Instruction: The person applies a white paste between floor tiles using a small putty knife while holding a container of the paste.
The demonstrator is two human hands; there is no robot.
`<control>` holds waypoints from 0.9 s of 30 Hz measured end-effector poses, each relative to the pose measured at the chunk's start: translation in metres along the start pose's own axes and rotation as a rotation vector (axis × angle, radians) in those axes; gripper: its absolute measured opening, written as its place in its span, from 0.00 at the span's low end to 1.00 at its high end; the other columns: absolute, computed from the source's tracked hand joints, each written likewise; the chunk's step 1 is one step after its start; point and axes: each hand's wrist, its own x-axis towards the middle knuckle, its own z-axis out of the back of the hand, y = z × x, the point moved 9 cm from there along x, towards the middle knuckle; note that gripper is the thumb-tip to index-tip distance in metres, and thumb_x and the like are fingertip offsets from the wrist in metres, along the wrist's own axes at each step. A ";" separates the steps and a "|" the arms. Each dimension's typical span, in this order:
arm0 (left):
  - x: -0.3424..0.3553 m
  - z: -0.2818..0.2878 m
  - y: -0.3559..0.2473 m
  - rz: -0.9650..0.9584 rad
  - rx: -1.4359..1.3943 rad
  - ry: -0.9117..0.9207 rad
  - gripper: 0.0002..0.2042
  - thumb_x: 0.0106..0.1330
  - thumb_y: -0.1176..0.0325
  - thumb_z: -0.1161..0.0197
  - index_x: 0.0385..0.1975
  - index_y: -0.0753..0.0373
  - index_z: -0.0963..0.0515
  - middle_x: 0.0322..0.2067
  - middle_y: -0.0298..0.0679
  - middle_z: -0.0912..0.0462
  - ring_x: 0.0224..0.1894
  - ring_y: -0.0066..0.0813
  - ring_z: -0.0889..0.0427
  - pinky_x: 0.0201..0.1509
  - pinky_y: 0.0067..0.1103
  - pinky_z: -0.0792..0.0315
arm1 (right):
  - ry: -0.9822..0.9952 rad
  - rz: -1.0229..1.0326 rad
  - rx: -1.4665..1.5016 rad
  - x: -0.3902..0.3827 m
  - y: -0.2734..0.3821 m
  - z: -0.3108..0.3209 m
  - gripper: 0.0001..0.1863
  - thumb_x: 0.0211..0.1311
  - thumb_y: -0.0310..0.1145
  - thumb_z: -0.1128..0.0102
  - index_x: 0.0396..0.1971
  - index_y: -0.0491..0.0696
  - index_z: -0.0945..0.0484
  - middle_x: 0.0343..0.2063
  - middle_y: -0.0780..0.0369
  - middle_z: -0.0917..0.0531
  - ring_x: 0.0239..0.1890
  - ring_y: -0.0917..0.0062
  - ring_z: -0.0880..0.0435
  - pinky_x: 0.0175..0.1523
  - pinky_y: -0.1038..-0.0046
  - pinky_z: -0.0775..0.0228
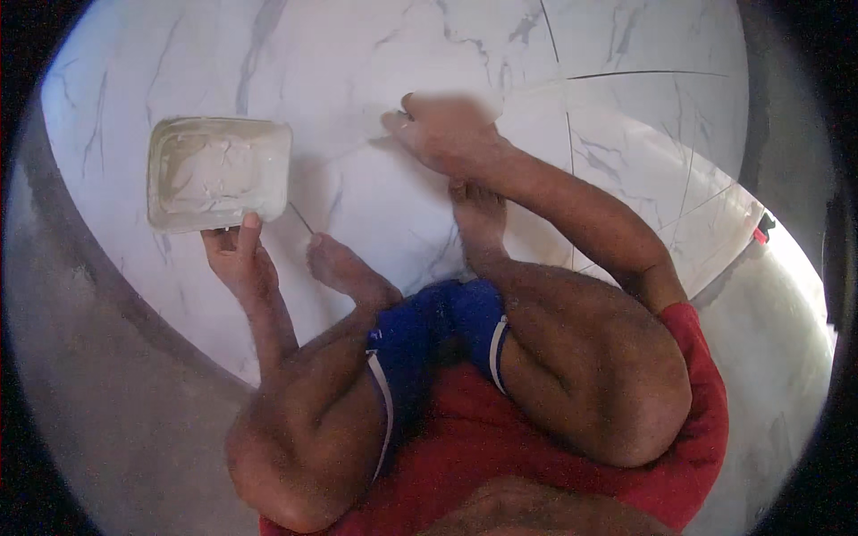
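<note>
My left hand [243, 251] grips a pale rectangular plastic tub [155, 171] by its near rim, with off-white paste [206, 176] inside. The tub is held over white marble-patterned floor tiles [340, 54]. My right hand [442, 129] reaches across to the tiles beyond my right foot [478, 223], with a pale smudge around the fingertips. Motion blurs its fingers, so I cannot tell whether anything is in them.
My bare left foot [344, 272] is on the tiles near the tub. Thin dark joint lines cross the tiles at the upper right. Grey concrete [63, 339] borders the tiling. A small red-and-black item [761, 230] lies at the right edge.
</note>
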 end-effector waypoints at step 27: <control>0.014 0.021 0.025 -0.021 -0.024 -0.121 0.30 0.63 0.80 0.37 0.65 0.71 0.39 0.61 0.49 0.30 0.62 0.39 0.28 0.64 0.35 0.30 | -0.058 -0.248 -0.128 -0.117 -0.197 0.004 0.18 0.67 0.42 0.42 0.55 0.60 0.20 0.38 0.64 0.16 0.36 0.70 0.14 0.38 0.65 0.20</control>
